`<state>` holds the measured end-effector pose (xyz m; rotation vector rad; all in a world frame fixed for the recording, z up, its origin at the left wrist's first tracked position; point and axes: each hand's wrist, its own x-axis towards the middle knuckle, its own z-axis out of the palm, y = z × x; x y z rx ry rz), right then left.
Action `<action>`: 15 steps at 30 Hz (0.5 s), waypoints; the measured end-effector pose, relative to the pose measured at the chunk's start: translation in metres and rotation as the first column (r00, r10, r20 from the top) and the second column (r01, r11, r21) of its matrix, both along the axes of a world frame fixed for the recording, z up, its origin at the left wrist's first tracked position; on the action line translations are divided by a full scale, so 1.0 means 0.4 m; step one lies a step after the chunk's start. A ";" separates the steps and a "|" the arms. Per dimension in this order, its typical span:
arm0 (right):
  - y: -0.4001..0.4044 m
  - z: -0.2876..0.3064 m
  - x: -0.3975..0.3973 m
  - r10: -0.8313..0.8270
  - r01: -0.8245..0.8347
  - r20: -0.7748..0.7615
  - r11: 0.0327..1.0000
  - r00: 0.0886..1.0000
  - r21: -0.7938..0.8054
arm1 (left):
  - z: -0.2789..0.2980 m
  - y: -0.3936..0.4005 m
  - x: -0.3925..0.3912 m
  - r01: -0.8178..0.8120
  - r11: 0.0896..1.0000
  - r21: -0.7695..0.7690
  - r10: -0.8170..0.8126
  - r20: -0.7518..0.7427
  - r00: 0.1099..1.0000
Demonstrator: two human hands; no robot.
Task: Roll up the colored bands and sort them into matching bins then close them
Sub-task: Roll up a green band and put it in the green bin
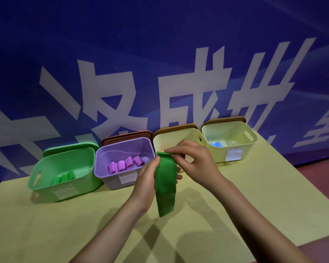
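Head view: your right hand (194, 162) and left hand (150, 179) both pinch the floppy green band (165, 186); roll from its top edge.

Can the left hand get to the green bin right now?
Probably yes: the green bin is open with nothing between it and the left hand. But that hand and the right hand are holding the green band.
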<state>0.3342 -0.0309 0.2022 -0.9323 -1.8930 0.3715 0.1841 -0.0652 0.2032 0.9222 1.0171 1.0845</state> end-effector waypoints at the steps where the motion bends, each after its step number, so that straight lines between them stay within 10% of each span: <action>1: 0.001 0.002 -0.004 0.010 -0.010 0.012 1.000 1.000 -0.001 | 0.001 0.003 -0.006 -0.002 1.000 0.013 0.002 -0.008 1.000; 15: -0.002 0.032 0.025 0.175 -0.151 0.154 0.976 0.972 -0.154 | -0.008 0.025 -0.019 0.001 0.996 0.094 0.006 -0.083 0.997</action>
